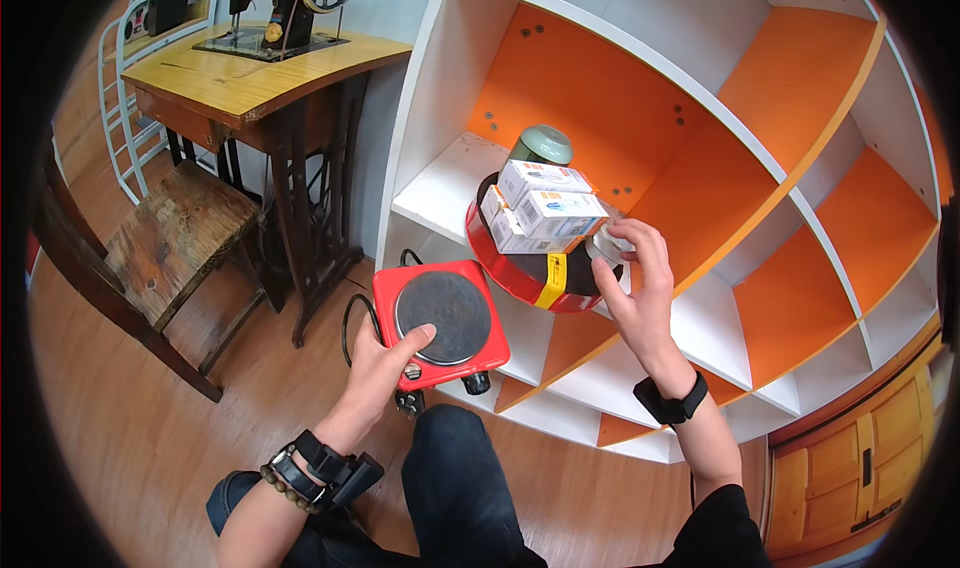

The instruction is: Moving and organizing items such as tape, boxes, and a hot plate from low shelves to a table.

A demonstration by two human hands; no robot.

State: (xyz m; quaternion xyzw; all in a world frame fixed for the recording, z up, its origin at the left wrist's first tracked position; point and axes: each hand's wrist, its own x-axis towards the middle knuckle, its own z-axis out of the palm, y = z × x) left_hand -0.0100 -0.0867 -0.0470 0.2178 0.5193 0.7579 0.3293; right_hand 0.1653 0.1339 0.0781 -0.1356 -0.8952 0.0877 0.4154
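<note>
My left hand (386,365) grips a red electric hot plate (442,320) by its left side, thumb on the dark round plate; a black cord and plug hang from it. My right hand (641,290) has thumb and fingers around a small clear or whitish object (609,245), partly hidden by the fingers. That object is at the right end of a round red container (510,271) with a black top and a yellow label. Small white-and-orange boxes (562,215) are stacked on the container, which rests on a shelf. Behind them is a green rounded item (546,144).
A white shelving unit (427,117) with orange panels spans the right side. At the upper left stand a sewing machine (281,12) on a yellow-topped table (262,80) and a wooden chair (180,230). A wooden door (855,455) is at the lower right.
</note>
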